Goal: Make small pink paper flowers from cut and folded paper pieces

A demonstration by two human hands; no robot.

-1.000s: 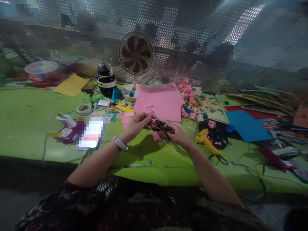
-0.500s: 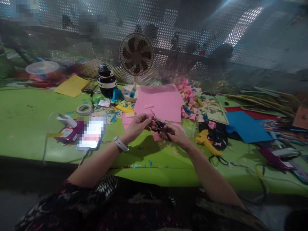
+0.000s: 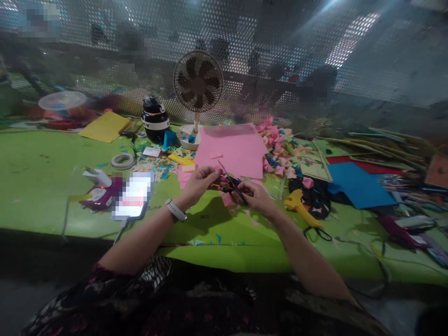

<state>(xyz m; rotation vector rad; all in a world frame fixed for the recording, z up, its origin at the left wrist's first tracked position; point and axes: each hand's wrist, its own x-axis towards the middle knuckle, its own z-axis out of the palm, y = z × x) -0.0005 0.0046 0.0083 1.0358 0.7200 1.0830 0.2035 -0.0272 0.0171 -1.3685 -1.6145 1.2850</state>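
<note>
My right hand (image 3: 258, 196) is wrapped round the dark handles of a pair of scissors (image 3: 231, 179), whose blades point up and left. Close by, my left hand (image 3: 200, 184) is closed in a pinch at the blades, on what looks like a small piece of pink paper; the fingers hide most of it. A white band circles the left wrist. Behind both hands lie large pink paper sheets (image 3: 231, 147). Small pink scraps (image 3: 227, 199) are scattered on the green table (image 3: 203, 256) below the scissors.
Folded paper pieces (image 3: 275, 135) are heaped behind on the right. A yellow glue gun (image 3: 303, 207) lies right of my right arm, near blue paper (image 3: 360, 184). On the left are a lit phone (image 3: 135, 193), a tape roll (image 3: 122, 161) and a black jar (image 3: 154, 121). A fan (image 3: 198, 81) stands behind.
Both hands stay nearly in place, the scissors still at the left fingertips. The view has shifted very slightly.
</note>
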